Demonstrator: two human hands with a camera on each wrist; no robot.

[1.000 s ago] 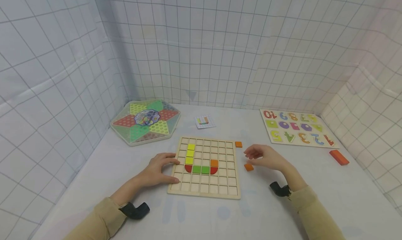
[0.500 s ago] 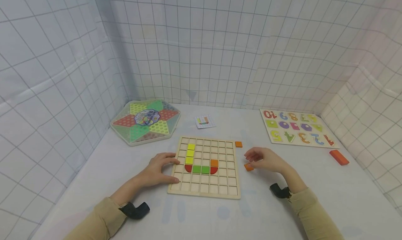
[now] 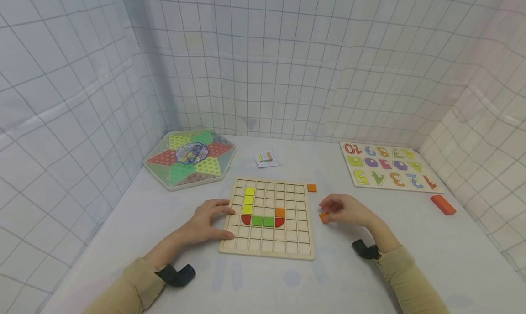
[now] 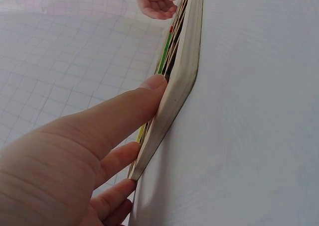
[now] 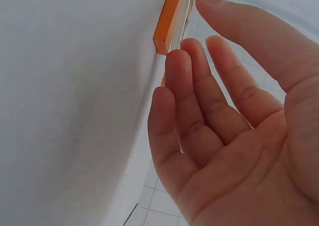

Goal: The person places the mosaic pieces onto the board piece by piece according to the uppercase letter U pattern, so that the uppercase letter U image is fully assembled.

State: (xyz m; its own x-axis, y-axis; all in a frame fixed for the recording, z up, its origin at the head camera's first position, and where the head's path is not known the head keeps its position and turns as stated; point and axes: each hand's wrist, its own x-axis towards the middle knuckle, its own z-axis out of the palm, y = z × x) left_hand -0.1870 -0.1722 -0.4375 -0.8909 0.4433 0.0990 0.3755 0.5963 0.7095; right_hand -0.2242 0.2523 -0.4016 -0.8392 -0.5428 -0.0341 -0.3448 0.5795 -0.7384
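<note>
On the white table lies a square wooden grid board (image 3: 267, 250). Set in it are yellow squares (image 3: 248, 201), green squares (image 3: 263, 221), red quarter-circles (image 3: 279, 222) and an orange square (image 3: 280, 212). My left hand (image 3: 207, 220) rests on the board's left edge, thumb and fingers spread along the rim. To the right of the board, my right hand (image 3: 347, 210) is over a loose orange square tile (image 3: 323, 218), its thumb at the tile in the head view. In the right wrist view its thumb and fingers stand apart, near the orange tile (image 5: 168, 22).
Another orange tile (image 3: 312, 188) lies by the board's upper right corner. Behind the board is a small pattern card (image 3: 267, 159). A hexagonal Chinese checkers set (image 3: 191, 161) sits back left, a number puzzle (image 3: 390, 168) back right, with a red-orange block (image 3: 443, 205) beside it.
My right hand has lowered slightly toward the loose orange tile, its thumb now covering part of it. The left hand and the board have stayed in place.
</note>
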